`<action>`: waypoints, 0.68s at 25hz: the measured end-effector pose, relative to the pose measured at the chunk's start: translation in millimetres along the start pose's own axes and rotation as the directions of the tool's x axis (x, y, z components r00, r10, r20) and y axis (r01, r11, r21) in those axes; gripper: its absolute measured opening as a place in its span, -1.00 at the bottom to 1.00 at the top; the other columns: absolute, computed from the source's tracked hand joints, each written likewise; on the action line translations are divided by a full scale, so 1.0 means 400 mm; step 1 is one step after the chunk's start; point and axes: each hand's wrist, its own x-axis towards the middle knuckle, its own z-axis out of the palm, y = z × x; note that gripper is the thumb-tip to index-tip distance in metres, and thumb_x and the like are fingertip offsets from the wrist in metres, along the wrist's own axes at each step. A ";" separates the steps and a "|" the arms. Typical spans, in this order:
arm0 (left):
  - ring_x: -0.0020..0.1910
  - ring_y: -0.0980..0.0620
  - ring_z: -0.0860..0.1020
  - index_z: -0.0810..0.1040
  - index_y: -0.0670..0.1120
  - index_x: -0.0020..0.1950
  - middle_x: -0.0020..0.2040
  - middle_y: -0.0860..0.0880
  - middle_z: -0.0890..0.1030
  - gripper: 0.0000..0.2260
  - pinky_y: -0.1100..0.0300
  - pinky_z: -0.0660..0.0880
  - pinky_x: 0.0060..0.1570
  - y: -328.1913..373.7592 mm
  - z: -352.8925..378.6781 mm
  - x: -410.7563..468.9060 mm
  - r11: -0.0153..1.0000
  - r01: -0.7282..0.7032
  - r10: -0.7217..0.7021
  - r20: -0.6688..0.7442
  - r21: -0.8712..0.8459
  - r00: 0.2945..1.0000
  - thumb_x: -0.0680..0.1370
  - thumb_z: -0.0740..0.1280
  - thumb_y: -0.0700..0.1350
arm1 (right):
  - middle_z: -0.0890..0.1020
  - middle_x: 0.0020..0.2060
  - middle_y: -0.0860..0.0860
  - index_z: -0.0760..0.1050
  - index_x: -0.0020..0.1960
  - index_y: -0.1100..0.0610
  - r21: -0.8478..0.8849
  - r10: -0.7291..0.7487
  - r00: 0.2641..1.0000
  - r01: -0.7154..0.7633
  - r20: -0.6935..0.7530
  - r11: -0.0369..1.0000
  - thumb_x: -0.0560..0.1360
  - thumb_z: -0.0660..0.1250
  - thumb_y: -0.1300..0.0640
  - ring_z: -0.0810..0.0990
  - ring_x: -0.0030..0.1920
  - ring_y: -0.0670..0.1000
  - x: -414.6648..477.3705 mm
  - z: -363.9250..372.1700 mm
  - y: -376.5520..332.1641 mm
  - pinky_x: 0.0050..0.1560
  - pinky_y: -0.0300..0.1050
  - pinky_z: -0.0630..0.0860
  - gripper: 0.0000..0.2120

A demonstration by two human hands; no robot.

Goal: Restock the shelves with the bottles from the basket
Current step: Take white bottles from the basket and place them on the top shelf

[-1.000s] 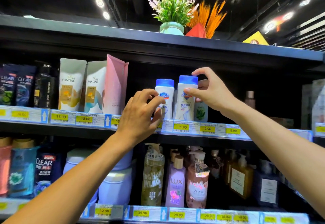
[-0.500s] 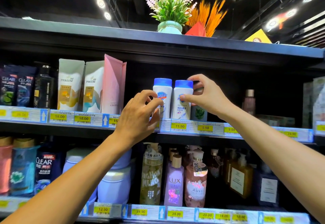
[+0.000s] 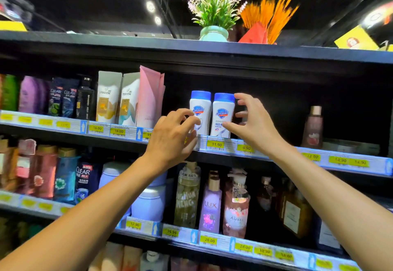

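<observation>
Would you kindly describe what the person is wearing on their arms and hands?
Nothing shows: the left hand and right hand are bare, with no gloves, rings or watch in view. The left forearm and right forearm are bare too; no sleeve shows.

A shop's toiletries aisle: black shelves [image 3: 212,153] lined with yellow price tags [image 3: 216,144] hold rows of shampoo and body-wash bottles [image 3: 211,204] under ceiling spotlights [image 3: 150,6].
</observation>
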 end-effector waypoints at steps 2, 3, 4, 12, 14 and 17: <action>0.17 -0.05 0.53 0.56 0.00 0.21 0.24 0.02 0.53 -0.69 0.00 0.44 0.01 0.021 -0.020 -0.018 0.999 0.034 -0.036 0.041 0.042 0.999 0.48 0.29 -0.03 | 0.42 0.26 -0.07 0.37 0.42 -0.02 -0.039 -0.072 0.997 0.071 -0.031 0.997 0.41 0.57 0.05 0.53 0.11 -0.14 -0.036 0.005 0.009 0.00 -0.39 0.50 -0.35; 0.21 -0.05 0.51 0.55 0.00 0.23 0.26 0.02 0.53 -0.67 0.00 0.43 0.06 0.033 -0.031 -0.032 0.996 0.056 -0.060 0.066 0.063 0.996 0.48 0.27 0.00 | 0.44 0.25 -0.05 0.41 0.38 0.01 -0.060 -0.115 0.992 0.113 -0.047 0.992 0.42 0.56 0.05 0.51 0.16 -0.11 -0.056 0.010 0.013 0.11 -0.28 0.50 -0.40; 0.25 -0.05 0.50 0.54 0.01 0.24 0.28 0.02 0.52 -0.65 0.00 0.43 0.11 0.043 -0.041 -0.049 0.994 0.073 -0.080 0.090 0.080 0.993 0.48 0.27 0.01 | 0.46 0.23 -0.03 0.44 0.34 0.03 -0.085 -0.160 0.985 0.154 -0.067 0.984 0.42 0.55 0.06 0.49 0.20 -0.05 -0.079 0.018 0.014 0.20 -0.14 0.49 -0.46; 0.37 -0.09 0.45 0.52 0.01 0.30 0.37 -0.04 0.50 -0.64 -0.03 0.41 0.22 0.064 -0.120 -0.319 0.974 0.139 -0.189 0.301 0.178 0.935 0.52 0.28 0.06 | 0.52 0.19 0.03 0.57 0.23 0.08 0.024 -0.235 0.972 0.234 0.026 0.972 0.43 0.49 0.10 0.50 0.25 0.07 -0.314 0.194 -0.044 0.37 -0.15 0.35 -0.62; 0.36 -0.11 0.46 0.52 0.01 0.30 0.37 -0.05 0.50 -0.62 -0.02 0.40 0.20 0.048 -0.152 -0.431 0.964 0.172 -0.238 0.370 0.203 0.898 0.51 0.29 0.06 | 0.51 0.19 0.01 0.56 0.24 0.07 0.084 -0.190 0.976 0.181 0.109 0.980 0.43 0.48 0.08 0.50 0.25 0.05 -0.392 0.278 -0.063 0.36 -0.18 0.35 -0.61; 0.36 -0.09 0.45 0.49 0.04 0.32 0.37 -0.04 0.48 -0.60 -0.03 0.42 0.23 0.018 -0.213 -0.639 0.942 0.218 -0.321 0.495 0.255 0.807 0.50 0.29 0.10 | 0.51 0.21 0.00 0.53 0.27 0.05 0.157 -0.125 0.958 0.086 0.260 0.984 0.45 0.40 -0.02 0.49 0.25 0.01 -0.535 0.421 -0.112 0.37 -0.12 0.38 -0.60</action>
